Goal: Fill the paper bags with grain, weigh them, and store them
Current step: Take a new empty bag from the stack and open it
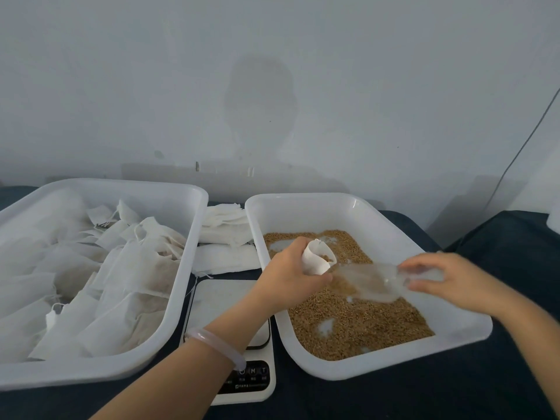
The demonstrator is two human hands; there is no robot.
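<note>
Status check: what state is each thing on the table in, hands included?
left hand: grips the paper bag over the grain tray.
paper bag: mouth open, facing the scoop.
right hand: holds the scoop.
scoop: clear, blurred, aimed at the bag's mouth.
grain tray: thin grain layer, bare patches.
left tray: piled with filled bags.
spare bags: stacked flat between the trays.
scale: visible platform bare, reading unreadable.

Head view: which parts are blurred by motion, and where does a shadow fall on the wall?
In the head view, the right hand and the clear scoop it grips are motion-smeared; the left hand holding the paper bag is sharper. A soft shadow lies on the wall; the tray rims bow from the wide lens.
</note>
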